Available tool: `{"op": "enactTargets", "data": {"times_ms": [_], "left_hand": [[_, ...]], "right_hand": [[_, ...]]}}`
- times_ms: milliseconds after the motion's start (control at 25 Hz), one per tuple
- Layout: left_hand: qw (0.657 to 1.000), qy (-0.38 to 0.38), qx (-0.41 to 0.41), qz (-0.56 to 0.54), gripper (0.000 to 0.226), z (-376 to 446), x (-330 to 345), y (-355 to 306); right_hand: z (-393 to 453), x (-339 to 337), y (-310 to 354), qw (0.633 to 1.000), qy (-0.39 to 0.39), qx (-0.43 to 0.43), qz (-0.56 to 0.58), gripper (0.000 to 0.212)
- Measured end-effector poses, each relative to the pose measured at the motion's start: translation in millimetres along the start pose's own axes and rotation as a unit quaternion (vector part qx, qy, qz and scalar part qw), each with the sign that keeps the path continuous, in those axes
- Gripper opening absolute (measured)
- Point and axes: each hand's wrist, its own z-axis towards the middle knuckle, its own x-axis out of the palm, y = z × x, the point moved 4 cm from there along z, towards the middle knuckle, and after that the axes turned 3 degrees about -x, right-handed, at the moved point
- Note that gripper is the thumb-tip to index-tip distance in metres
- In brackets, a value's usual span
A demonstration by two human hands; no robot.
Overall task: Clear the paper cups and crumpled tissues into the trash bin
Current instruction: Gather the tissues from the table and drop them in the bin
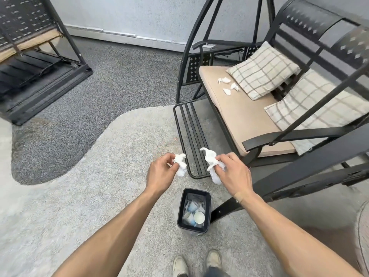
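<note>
the black trash bin (194, 210) on the carpet already holds several paper cups (199, 217), so the cups look done. the left hand (159, 172) pinches one crumpled tissue (180, 162) and the right hand (232, 172) grips another tissue wad (211, 164), both held above and just beyond the bin, not yet dropped. three more tissue scraps (228, 85) lie on the swing seat cushion (243, 114) beside a checked pillow (261, 70), so roughly one more trip seems left.

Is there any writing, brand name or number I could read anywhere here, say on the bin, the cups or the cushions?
None: no readable text shows anywhere.
The trash bin is plain black with no label.
The paper cups inside it show no print.
The pillows carry only a checked pattern.
The tissues on the seat are blank.
</note>
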Motion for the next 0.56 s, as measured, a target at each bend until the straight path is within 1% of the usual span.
{"op": "enactTargets", "data": {"times_ms": [320,440,560], "left_hand": [[0.996,0.026,-0.090,0.006,0.014,1.7,52.8,44.4],[0.991,0.042,-0.128,0.020,0.017,4.3,82.7,72.8],[0.985,0.061,-0.157,0.038,0.022,3.8,118.9,112.1]], "right_hand": [[-5.6,50.7,-42.5,0.996,0.082,-0.001,-0.029,0.015],[-6.9,83.9,-62.1,0.992,0.116,0.002,-0.038,0.017],[-8.7,132.4,-88.9,0.986,0.157,-0.003,-0.053,0.018]]}}
